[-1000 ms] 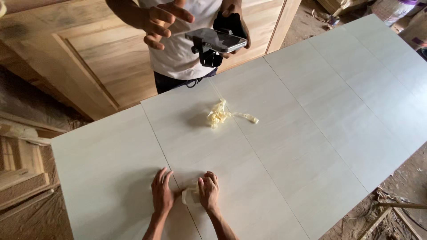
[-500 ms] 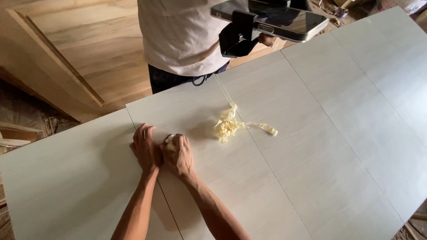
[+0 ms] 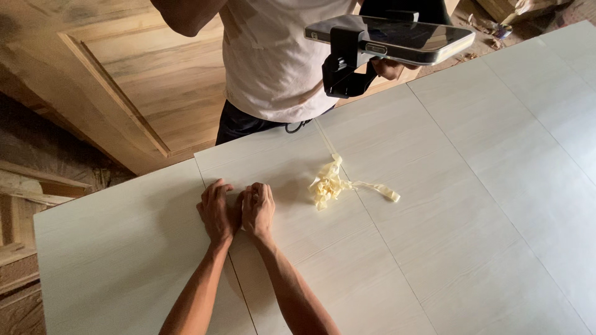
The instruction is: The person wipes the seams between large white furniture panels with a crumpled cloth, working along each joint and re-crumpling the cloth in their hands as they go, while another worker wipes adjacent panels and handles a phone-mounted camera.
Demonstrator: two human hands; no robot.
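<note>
Both arms stretched forward, left hand and right hand side by side, touching, palms down, fingers curled.

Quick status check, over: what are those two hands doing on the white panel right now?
Left hand and right hand side by side, pressed flat on the white panel at a seam. Nothing visibly held. Crumpled tape wad lies apart, to the right.
</note>
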